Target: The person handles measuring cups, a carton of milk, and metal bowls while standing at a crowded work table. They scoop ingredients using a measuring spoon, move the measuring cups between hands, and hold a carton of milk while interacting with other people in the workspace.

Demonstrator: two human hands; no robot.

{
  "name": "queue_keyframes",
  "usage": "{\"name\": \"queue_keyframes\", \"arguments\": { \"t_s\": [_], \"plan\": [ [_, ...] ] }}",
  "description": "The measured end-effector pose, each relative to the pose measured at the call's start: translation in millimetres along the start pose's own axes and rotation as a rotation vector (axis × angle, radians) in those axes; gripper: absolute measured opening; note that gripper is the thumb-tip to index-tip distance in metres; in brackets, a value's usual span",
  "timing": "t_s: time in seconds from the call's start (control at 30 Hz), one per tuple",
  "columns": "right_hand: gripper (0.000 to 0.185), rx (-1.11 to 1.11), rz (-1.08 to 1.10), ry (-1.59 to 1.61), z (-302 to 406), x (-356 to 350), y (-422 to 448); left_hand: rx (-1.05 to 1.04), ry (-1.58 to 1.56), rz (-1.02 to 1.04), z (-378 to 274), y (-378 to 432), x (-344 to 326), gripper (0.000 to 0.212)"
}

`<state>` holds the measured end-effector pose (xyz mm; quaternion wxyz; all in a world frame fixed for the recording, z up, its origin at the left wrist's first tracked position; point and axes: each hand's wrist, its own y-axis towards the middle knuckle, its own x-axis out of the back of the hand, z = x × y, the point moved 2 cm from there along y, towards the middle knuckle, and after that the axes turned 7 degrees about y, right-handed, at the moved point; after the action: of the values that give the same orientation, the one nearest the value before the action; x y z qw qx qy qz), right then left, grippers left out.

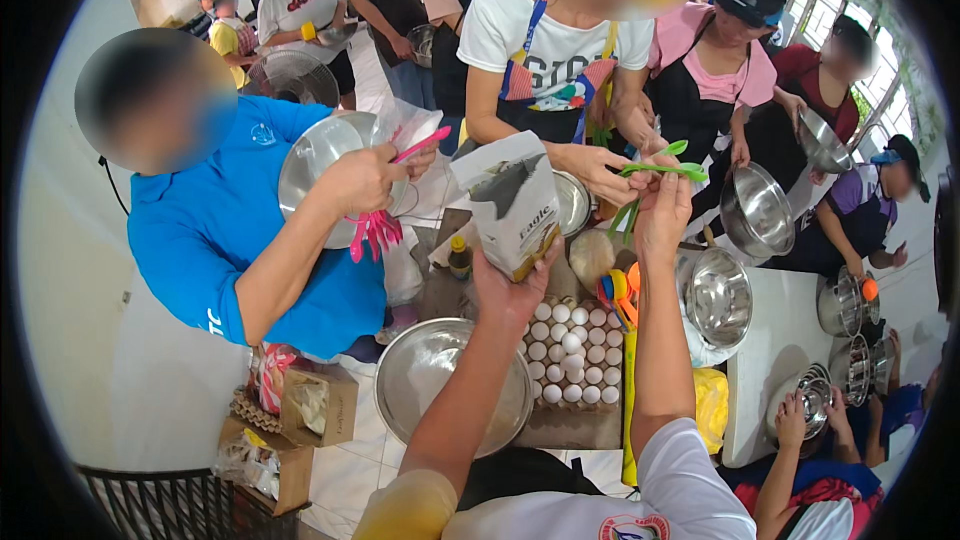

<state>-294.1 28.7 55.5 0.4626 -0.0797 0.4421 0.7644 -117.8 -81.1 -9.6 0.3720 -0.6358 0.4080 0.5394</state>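
My left hand (517, 277) grips the base of a printed paper bag (517, 210), its top torn open and facing away from me. My right hand (664, 214) is raised, with its fingertips pinched on green plastic spoons (667, 169). Another person's hands (607, 172) hold the same spoons from the far side. Beneath my arms, a cardboard tray of white eggs (572, 393) rests on the table, a few eggs stacked on top. A large steel bowl (405, 379) sits left of it, partly hidden by my left forearm.
At left, a person in blue (255, 240) holds a steel bowl (307, 157) and pink spoons (376, 231). Orange measuring cups (634, 279) and a small bottle (459, 258) lie beyond the eggs. A white table (780, 307) carries steel bowls at right. Cardboard boxes (330, 409) stand lower left.
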Motion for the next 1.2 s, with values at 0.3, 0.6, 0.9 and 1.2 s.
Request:
{"name": "queue_keyframes", "arguments": {
  "t_s": [0.3, 0.6, 0.9, 1.2],
  "plan": [
    [0.032, 0.063, -0.031, -0.075, -9, 2, 4, -0.380, 0.107, -0.020, 6, 14, -13, 0.047],
    [0.038, 0.172, 0.055, -0.356, 9, -5, -17, -0.430, 0.106, 0.065, 1, 23, -8, 0.054],
    [0.039, 0.507, 0.213, -0.777, 12, 0, -18, -0.470, 0.144, 0.177, -15, 34, -5, 0.052],
    [0.033, 0.536, 0.293, -0.722, 29, -7, -19, -0.480, 0.178, -0.005, -18, 38, -1, 0.054]
  ]
}}
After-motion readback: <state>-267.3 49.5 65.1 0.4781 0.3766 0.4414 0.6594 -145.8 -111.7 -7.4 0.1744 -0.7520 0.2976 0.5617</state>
